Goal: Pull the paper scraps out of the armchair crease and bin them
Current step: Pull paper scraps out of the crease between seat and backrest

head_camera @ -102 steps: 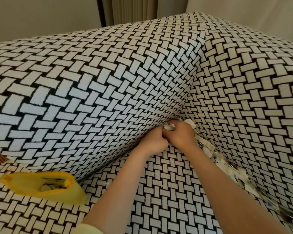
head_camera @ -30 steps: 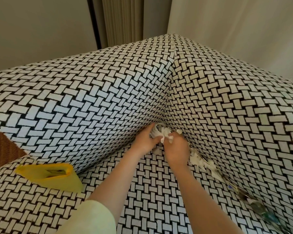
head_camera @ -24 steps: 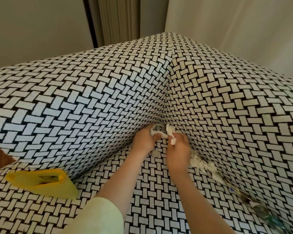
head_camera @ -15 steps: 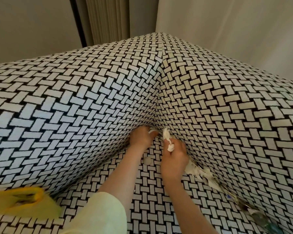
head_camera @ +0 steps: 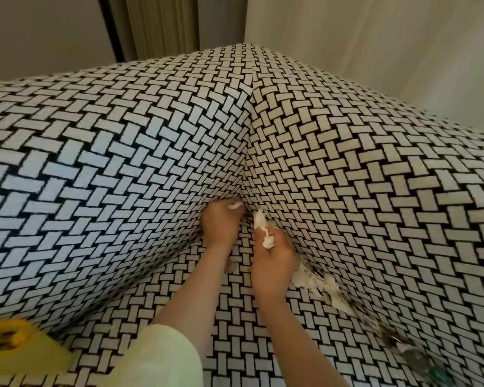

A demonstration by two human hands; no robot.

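White paper scraps pinched by right hand, another clutched by left hand

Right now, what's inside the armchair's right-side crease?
Crumpled paper scraps line it, from the right hand outward; that hand grips more. Anything deeper is hidden by upholstery.

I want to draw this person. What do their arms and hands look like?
The left hand and right hand are bare, with no gloves, rings or watch showing. The left arm has a pale yellow-green sleeve ending above the forearm; the right arm shows no sleeve.
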